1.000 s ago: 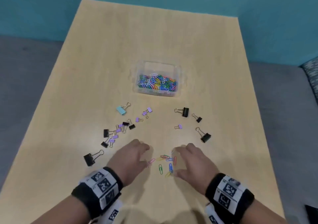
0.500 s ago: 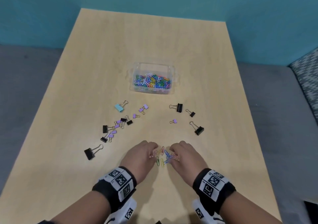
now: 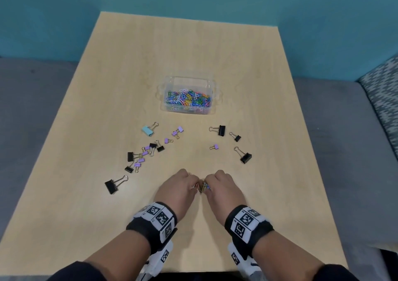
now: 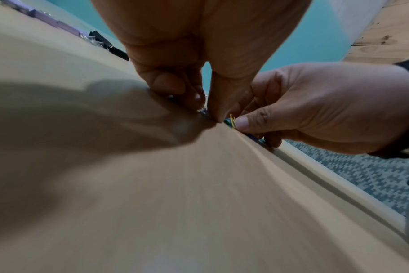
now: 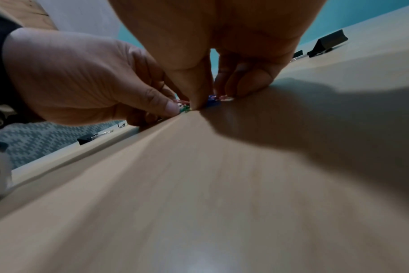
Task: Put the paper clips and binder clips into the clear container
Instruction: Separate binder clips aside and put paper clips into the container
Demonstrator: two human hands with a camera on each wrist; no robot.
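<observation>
Black wristband (image 3: 150,224) on left wrist, black wristband (image 3: 249,222) on right; white panels with black square-code markers; dark sleeves (image 3: 71,272).

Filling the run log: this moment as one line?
left hand + right hand: pinching paper clips | clear container: partly filled | binder clips: on table

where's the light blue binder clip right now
In the head view the light blue binder clip lies on the table, left of and nearer than the clear container, farthest of the left-hand cluster.

No legible text, seemingly.
</observation>
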